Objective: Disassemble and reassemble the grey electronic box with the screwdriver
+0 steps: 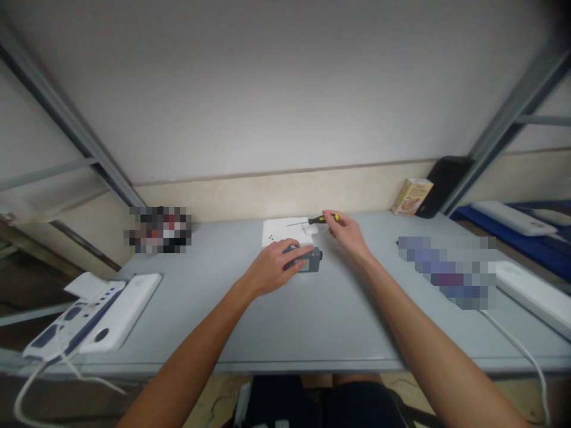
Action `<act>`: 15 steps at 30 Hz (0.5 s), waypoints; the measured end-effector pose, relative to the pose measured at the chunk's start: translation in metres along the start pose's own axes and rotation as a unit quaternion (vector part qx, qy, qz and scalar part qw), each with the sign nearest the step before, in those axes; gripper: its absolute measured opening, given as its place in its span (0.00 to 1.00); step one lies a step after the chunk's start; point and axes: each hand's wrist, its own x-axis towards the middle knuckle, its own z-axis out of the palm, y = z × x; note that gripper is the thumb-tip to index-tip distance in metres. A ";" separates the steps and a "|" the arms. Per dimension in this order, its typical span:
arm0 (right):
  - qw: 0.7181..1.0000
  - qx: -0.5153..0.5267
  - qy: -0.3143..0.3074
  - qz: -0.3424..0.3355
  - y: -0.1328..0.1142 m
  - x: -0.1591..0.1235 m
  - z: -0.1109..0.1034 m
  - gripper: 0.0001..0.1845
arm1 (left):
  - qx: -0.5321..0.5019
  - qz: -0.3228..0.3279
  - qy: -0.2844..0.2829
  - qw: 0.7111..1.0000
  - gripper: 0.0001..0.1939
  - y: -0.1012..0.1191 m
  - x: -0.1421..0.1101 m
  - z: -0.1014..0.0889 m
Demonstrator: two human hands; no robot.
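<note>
My left hand (277, 264) is closed around the left part of a small dark grey box-shaped device (314, 260) on the desk, with a pale label partly showing under the fingers. My right hand (345, 230) grips a screwdriver (317, 219) by its black and yellow handle. The thin shaft points left, above a white sheet of paper (279, 226) behind the device. Several tiny dark pieces, perhaps screws, lie on the sheet's left part (270, 238). A small whitish item (309, 229) sits near the sheet's right side, too blurred to name.
The grey desk (312, 321) bears a power strip (74, 321) and a white flat device (129, 315) at left. A yellow box (411, 197) and a black case (446, 184) lean at the back right. Blurred-out items lie on both sides. A white cable (517, 345) runs at right.
</note>
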 end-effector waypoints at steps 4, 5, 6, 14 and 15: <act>0.997 -0.029 -0.064 0.025 0.010 -0.008 0.013 0.32 | -0.074 -0.085 0.121 0.986 0.20 -0.017 -0.002 -0.003; 0.996 -0.032 -0.074 0.031 0.012 -0.010 0.015 0.32 | -0.069 -0.109 0.145 0.981 0.19 -0.024 -0.003 -0.003; 0.995 -0.034 -0.083 0.036 0.013 -0.011 0.017 0.32 | -0.058 -0.135 0.162 0.976 0.19 -0.031 -0.004 -0.003; 0.992 -0.043 -0.111 0.039 0.013 -0.016 0.022 0.32 | 0.027 -0.223 0.163 0.961 0.13 -0.073 -0.016 0.005; 0.992 -0.040 -0.109 0.039 0.013 -0.015 0.021 0.33 | 0.034 -0.222 0.151 0.963 0.13 -0.075 -0.017 0.007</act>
